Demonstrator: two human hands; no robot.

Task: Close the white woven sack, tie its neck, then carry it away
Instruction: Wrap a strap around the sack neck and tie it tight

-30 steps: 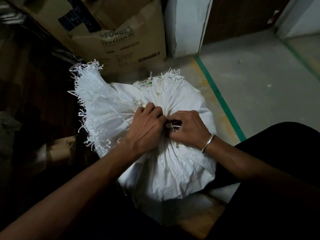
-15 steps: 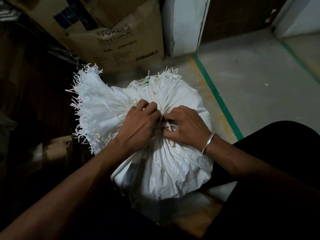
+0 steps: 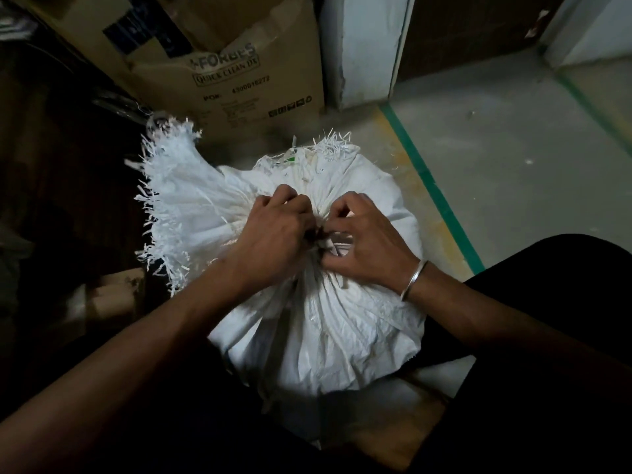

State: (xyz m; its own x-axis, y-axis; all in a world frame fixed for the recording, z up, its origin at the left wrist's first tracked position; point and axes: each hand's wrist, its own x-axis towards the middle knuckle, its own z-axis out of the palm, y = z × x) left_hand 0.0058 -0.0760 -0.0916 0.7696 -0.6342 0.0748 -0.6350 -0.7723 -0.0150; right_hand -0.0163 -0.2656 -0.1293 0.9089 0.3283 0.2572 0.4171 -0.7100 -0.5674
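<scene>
threads fan out on the far left, where the loose mouth [image 3: 171, 200] of the white woven sack [image 3: 342, 330] spreads in a ragged fringe against the dark side of the room, with a forbes cardboard box [image 3: 239, 80] standing behind it. moving in, our left hand [image 3: 273, 241] has its fingers curled down over the gathered neck [image 3: 321, 196], clamping the pleats where they bunch. close against it, our right hand [image 3: 366, 244] pinches thin white strips [image 3: 338, 246] that lie at the neck. whether these are a separate tie or threads of the sack itself we cannot tell, and any knot is hidden between our fingers. a metal bangle [image 3: 413, 280] sits on that wrist. the sack stands full and low in front of us, beside our dark-clad leg, its cloth pulled into folds that run up to the neck. further right lie the concrete floor [image 3: 513, 148] and a green tape line [image 3: 427, 179]. we judge the closing done, since the cloth is gathered tight and nothing of the contents shows. the tying looks in hand but not finished, as both hands are busy at the neck. the carrying is all left to do, for the sack rests where it stands.
</scene>
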